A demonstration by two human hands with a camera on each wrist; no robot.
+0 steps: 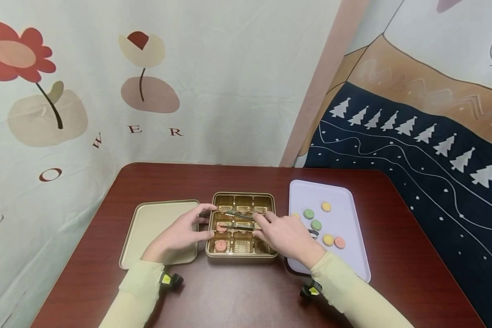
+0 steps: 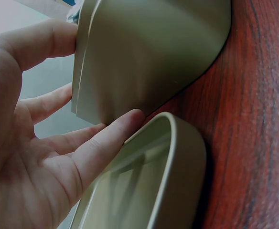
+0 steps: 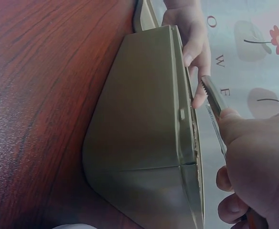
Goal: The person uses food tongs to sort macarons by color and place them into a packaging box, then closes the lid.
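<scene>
A gold tin with a divided gold insert stands mid-table. My left hand rests against its left side, thumb at the rim and fingertips along the wall. My right hand grips metal tongs with serrated tips, held low across the tin with their arms spread. One pink macaron-like disc sits in the front left compartment. Another pink disc is in the middle left compartment, close to the lower arm's tip. In the right wrist view, the tongs reach over the rim toward my left fingers.
The pale gold lid lies left of the tin, partly under my left hand. On the right, a lavender tray holds several green, yellow and pink discs. Dark wood table edges and patterned curtains bound the space.
</scene>
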